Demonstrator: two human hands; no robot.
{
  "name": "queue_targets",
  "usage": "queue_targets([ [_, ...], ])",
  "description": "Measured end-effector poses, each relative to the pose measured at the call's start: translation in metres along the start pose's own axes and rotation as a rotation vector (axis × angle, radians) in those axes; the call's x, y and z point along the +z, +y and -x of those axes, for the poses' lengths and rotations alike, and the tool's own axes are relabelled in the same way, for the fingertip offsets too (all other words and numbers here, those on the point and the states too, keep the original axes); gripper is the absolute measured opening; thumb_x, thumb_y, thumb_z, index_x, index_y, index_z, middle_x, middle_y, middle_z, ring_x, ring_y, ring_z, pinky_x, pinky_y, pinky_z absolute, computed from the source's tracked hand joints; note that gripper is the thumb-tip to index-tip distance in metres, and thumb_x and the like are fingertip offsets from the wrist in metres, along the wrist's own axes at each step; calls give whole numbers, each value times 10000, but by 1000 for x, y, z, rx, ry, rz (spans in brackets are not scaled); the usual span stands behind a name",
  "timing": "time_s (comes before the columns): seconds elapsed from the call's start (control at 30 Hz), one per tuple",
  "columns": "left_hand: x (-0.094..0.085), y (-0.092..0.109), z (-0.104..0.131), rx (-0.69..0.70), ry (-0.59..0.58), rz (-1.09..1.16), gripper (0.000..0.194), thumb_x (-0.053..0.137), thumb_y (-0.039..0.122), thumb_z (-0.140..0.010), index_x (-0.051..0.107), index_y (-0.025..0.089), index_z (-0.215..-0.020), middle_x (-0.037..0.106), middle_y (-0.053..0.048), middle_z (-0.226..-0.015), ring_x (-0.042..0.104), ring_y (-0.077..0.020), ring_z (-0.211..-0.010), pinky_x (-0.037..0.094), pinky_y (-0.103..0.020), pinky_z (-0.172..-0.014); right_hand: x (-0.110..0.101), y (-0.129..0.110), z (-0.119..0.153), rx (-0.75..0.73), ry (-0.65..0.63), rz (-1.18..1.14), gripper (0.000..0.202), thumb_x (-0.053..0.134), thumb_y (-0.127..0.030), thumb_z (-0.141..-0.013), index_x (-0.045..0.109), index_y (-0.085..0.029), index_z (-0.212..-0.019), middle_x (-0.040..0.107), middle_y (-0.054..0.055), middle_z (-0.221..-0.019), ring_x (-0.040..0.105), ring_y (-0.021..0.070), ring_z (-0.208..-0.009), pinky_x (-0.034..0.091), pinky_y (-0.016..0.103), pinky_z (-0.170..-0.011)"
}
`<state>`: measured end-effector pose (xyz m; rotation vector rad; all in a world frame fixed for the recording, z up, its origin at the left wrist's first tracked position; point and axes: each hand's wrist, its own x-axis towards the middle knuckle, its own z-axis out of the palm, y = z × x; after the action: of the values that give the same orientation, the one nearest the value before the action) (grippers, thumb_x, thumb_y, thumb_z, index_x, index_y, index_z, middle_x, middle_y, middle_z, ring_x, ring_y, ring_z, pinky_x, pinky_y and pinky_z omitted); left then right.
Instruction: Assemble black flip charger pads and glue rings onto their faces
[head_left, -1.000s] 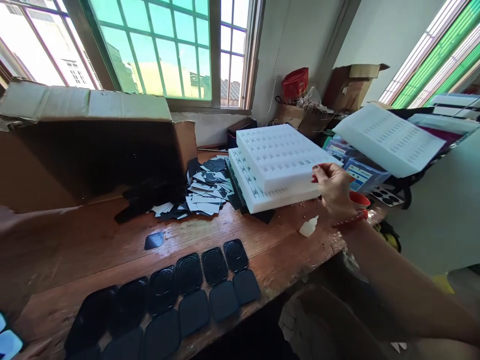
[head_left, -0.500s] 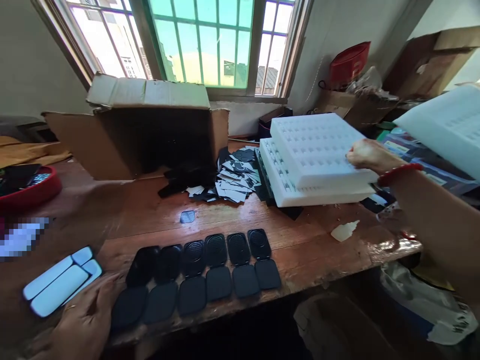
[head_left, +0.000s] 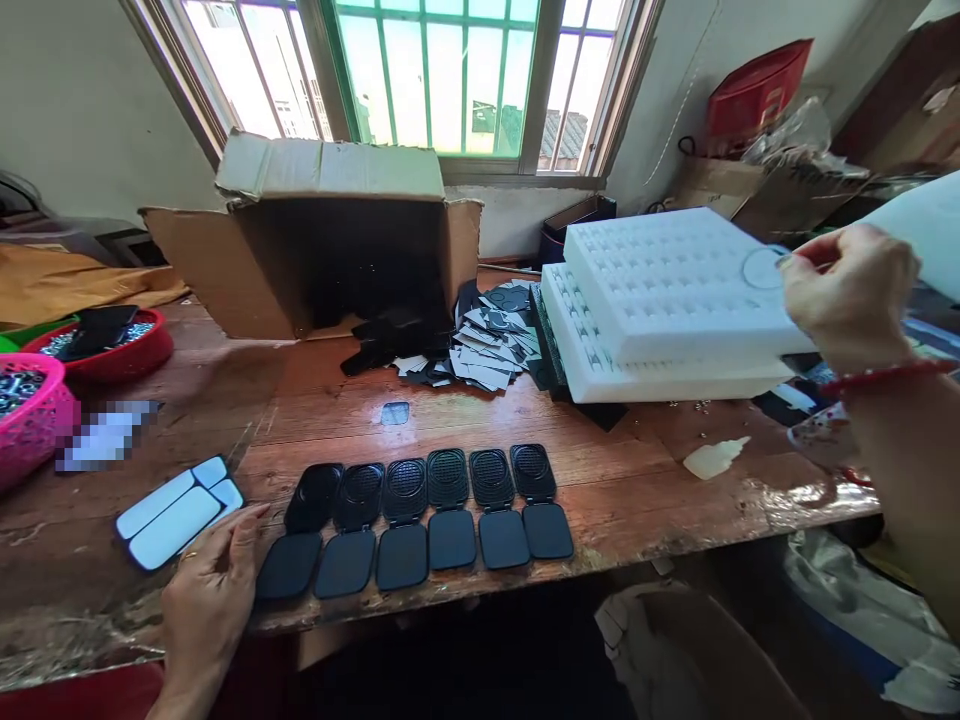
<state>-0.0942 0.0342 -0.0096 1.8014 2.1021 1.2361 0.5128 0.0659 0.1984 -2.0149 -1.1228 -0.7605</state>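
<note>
A thin, pale ring (head_left: 763, 268) is pinched between the thumb and fingertips of my right hand (head_left: 851, 290). It hangs in front of white foam trays (head_left: 667, 290), which are stacked and have rows of slots. My left hand (head_left: 210, 600) rests at the table's front edge with its fingers loosely apart, beside several pale blue-white rounded strips (head_left: 176, 510). Right of it, black hinged square cases (head_left: 403, 555) lie opened flat in a row; their upper halves (head_left: 448, 478) show round recesses.
Behind the cases stands an opened cardboard box (head_left: 330, 165) on its side, with black and white cut pieces (head_left: 487, 345) piled beside it. Pink (head_left: 37, 420) and red (head_left: 120, 360) baskets of small metal parts sit at left. A torn white scrap (head_left: 716, 458) lies near the right edge.
My right hand has risen off the foam tray and moved right, now with the ring in its fingertips. The left hand stays by the strips. The whole view has shifted.
</note>
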Motion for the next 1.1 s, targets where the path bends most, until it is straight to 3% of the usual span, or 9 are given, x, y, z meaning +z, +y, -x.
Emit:
queue_targets([
  [0.03, 0, 2, -1, 8, 11, -2, 268, 475, 442, -892, 695, 290, -892, 752, 24, -997, 676, -235, -1043, 510, -406, -989, -10, -9, 12, 45, 37, -96, 204, 662, -208, -840, 709, -38, -943, 648, 97, -740, 464, 97, -594, 407, 353, -650],
  [0.07, -1, 5, -1, 26, 24, -3, 259, 482, 440, -891, 691, 287, -893, 748, 21, -991, 671, -236, -1049, 504, -413, -997, -19, -18, 26, 83, -17, -259, 219, 675, -227, -836, 705, -58, -973, 627, 72, -702, 473, 99, -570, 414, 337, -615],
  [0.17, 0, 25, -2, 157, 38, 19, 279, 483, 454, -914, 691, 270, -941, 732, -7, -1025, 655, -242, -1073, 470, -440, -1042, -34, -40, 72, 220, -437, -719, 278, 752, -346, -779, 701, -133, -950, 639, 61, -700, 540, 126, -572, 433, 302, -537],
  [0.27, 11, 60, 8, 368, -54, 67, 296, 487, 442, -946, 688, 246, -1041, 714, -44, -1081, 634, -248, -1100, 466, -450, -1050, -28, -52, 111, 374, -764, -981, 464, 861, -512, -592, 685, -163, -841, 626, 25, -676, 527, 113, -521, 448, 267, -468],
  [0.37, 34, 99, 32, 552, -185, 98, 278, 504, 407, -962, 705, 239, -1056, 717, -59, -1041, 610, -268, -1124, 460, -503, -1062, -13, -55, 138, 443, -864, -1073, 523, 878, -572, -517, 664, -176, -783, 604, -2, -650, 506, 97, -487, 454, 249, -434],
  [0.53, 72, 156, 78, 719, -422, 26, 277, 596, 357, -932, 697, 237, -1160, 650, -95, -1190, 519, -306, -1261, 405, -583, -1120, 9, -63, 171, 400, -965, -1067, 478, 832, -578, -612, 667, -173, -807, 611, -4, -627, 540, 109, -488, 482, 251, -459],
  [0.67, 88, 180, 94, 733, -480, -45, 375, 627, 438, -903, 671, 281, -1240, 582, -124, -1289, 443, -362, -1339, 379, -631, -1117, 22, -75, 198, 185, -979, -980, 365, 719, -539, -761, 644, -185, -814, 614, 4, -624, 577, 150, -524, 505, 290, -512],
  [0.87, 102, 186, 96, 731, -491, -110, 398, 550, 492, -934, 672, 282, -1248, 558, -149, -1348, 386, -397, -1387, 323, -675, -1123, 40, -84, 232, -391, -688, -796, 177, 516, -281, -942, 634, -218, -826, 637, 77, -868, 632, 230, -813, 532, 374, -754],
  [1.1, 102, 191, 92, 726, -549, -157, 423, 536, 522, -932, 701, 259, -1219, 584, -172, -1345, 409, -409, -1381, 291, -679, -1134, 49, -75, 251, -764, -699, -523, 226, 434, -174, -998, 632, -192, -891, 643, 104, -967, 607, 229, -850, 506, 355, -758],
])
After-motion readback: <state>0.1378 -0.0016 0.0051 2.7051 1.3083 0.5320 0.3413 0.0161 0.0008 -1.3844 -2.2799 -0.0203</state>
